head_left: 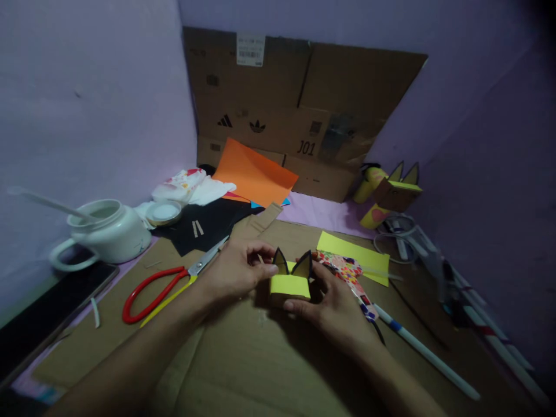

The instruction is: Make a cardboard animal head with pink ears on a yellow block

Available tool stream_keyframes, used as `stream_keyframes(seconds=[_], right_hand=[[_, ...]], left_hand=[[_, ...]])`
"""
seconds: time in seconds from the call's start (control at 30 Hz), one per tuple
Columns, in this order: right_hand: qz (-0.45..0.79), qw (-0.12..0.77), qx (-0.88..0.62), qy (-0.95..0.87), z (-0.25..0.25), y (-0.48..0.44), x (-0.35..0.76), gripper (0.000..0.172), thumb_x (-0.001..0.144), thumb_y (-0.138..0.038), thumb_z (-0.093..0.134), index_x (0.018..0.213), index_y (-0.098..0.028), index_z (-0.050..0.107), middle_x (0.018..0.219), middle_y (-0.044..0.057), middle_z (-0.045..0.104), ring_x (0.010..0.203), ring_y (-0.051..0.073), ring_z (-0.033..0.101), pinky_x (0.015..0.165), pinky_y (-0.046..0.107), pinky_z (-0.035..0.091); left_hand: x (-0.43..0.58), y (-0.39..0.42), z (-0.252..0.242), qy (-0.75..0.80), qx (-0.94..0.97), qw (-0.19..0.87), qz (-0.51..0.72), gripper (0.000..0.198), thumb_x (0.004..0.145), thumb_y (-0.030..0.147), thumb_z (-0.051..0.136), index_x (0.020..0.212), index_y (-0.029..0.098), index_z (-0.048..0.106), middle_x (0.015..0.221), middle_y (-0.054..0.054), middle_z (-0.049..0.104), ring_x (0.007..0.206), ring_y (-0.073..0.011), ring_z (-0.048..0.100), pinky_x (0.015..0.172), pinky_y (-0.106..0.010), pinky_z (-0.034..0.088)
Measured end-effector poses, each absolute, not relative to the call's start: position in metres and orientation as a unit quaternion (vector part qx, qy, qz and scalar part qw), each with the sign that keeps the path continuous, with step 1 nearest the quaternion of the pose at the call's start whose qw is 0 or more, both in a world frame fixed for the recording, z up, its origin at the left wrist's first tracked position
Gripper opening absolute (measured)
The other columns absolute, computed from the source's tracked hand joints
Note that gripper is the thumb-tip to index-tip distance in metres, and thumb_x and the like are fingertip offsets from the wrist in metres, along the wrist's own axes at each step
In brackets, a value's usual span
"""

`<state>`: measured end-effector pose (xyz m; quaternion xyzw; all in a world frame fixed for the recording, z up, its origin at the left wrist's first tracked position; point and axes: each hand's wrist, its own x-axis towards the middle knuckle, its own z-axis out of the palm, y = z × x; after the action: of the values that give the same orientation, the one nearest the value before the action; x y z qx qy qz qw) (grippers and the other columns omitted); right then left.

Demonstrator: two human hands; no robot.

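Over the cardboard sheet, a small yellow-topped cardboard box (290, 286) with two dark-edged pointed ears (302, 265) is between my hands. My right hand (336, 304) grips its right side, the thumb along the lower front and the fingers behind the right ear. My left hand (241, 267) has its thumb and fingers pinched together at the left ear; the fingers behind are partly hidden. Scissors (191, 275) with one red and one yellow handle lie beside my left wrist. A flowered glue gun (347, 267) lies just beyond my right hand, partly covered by it.
A white pot (110, 229) with a spoon and a dark phone (56, 307) sit at left. Orange paper (256, 174) leans on a cardboard panel (260, 92) at the back. Yellow paper (356, 255), a white rod (428, 350) and an eared figure (395, 191) are at right.
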<state>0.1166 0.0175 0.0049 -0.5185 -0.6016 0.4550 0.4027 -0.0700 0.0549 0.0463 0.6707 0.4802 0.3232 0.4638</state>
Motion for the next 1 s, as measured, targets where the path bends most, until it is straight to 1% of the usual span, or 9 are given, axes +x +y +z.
stream_keyframes(seconds=[0.1,0.23,0.37,0.43,0.53,0.6,0.7,0.8,1.0], right_hand=[[0.446,0.401,-0.522,-0.606,0.005,0.018,0.116,0.047,0.062,-0.011,0.077,0.106,-0.021,0.063,0.097,0.004,0.071,0.085,0.023,0.067,0.073,0.035,0.054],[0.431,0.396,-0.543,-0.603,0.006,0.017,0.115,0.048,0.059,-0.011,0.079,0.103,-0.020,0.064,0.096,0.005,0.071,0.084,0.023,0.066,0.073,0.036,0.053],[0.429,0.396,-0.533,-0.612,0.006,0.016,0.115,0.049,0.059,-0.012,0.078,0.105,-0.020,0.064,0.099,0.005,0.071,0.086,0.023,0.066,0.076,0.037,0.052],[0.439,0.398,-0.527,-0.609,0.005,0.017,0.118,0.053,0.059,-0.016,0.079,0.110,-0.020,0.063,0.106,0.008,0.070,0.089,0.025,0.066,0.077,0.039,0.052],[0.410,0.448,-0.525,-0.596,0.007,0.022,0.124,0.056,0.063,-0.028,0.076,0.116,-0.020,0.062,0.116,0.012,0.067,0.097,0.028,0.063,0.080,0.042,0.050],[0.360,0.477,-0.523,-0.607,0.008,0.027,0.128,0.039,0.071,-0.031,0.069,0.109,-0.021,0.067,0.109,0.010,0.070,0.096,0.026,0.063,0.081,0.043,0.048],[0.323,0.473,-0.511,-0.641,0.011,0.033,0.129,0.013,0.077,-0.027,0.062,0.083,-0.022,0.072,0.084,0.005,0.072,0.082,0.022,0.063,0.076,0.039,0.048],[0.315,0.466,-0.497,-0.661,0.012,0.035,0.128,0.009,0.075,-0.023,0.063,0.070,-0.022,0.070,0.073,0.002,0.068,0.077,0.021,0.062,0.073,0.036,0.048],[0.306,0.450,-0.504,-0.671,0.013,0.036,0.127,0.011,0.075,-0.022,0.062,0.066,-0.023,0.069,0.068,0.001,0.064,0.073,0.020,0.060,0.065,0.032,0.046]], left_hand=[[-0.061,0.050,0.042,0.479,0.677,0.455,0.324,0.010,0.072,0.018,0.058,0.071,0.014,0.067,0.064,0.001,0.062,0.060,-0.0127,0.053,0.056,-0.023,0.040],[-0.056,0.047,0.042,0.499,0.687,0.418,0.325,0.014,0.074,0.014,0.056,0.063,0.014,0.065,0.060,0.001,0.060,0.060,-0.0128,0.051,0.055,-0.024,0.037],[-0.055,0.046,0.044,0.507,0.692,0.401,0.321,0.016,0.075,0.014,0.055,0.063,0.014,0.065,0.060,0.001,0.059,0.060,-0.0132,0.050,0.055,-0.024,0.035],[-0.055,0.046,0.044,0.509,0.693,0.397,0.320,0.016,0.076,0.014,0.055,0.063,0.014,0.064,0.059,0.001,0.058,0.060,-0.0133,0.049,0.054,-0.024,0.035],[-0.055,0.047,0.044,0.505,0.696,0.396,0.322,0.016,0.076,0.015,0.054,0.063,0.015,0.063,0.060,0.001,0.058,0.061,-0.0134,0.050,0.055,-0.025,0.036],[-0.056,0.047,0.043,0.502,0.697,0.398,0.323,0.015,0.076,0.015,0.055,0.063,0.014,0.063,0.061,0.001,0.058,0.062,-0.0134,0.050,0.056,-0.025,0.037],[-0.056,0.047,0.042,0.500,0.697,0.400,0.323,0.015,0.076,0.016,0.055,0.065,0.014,0.064,0.062,0.001,0.059,0.062,-0.0135,0.050,0.057,-0.025,0.037],[-0.056,0.048,0.042,0.499,0.698,0.398,0.325,0.015,0.075,0.016,0.055,0.065,0.014,0.065,0.062,0.001,0.059,0.062,-0.0135,0.050,0.057,-0.025,0.037],[-0.056,0.048,0.042,0.497,0.702,0.390,0.328,0.016,0.075,0.015,0.055,0.062,0.015,0.064,0.060,0.002,0.058,0.062,-0.0135,0.050,0.056,-0.024,0.036]])
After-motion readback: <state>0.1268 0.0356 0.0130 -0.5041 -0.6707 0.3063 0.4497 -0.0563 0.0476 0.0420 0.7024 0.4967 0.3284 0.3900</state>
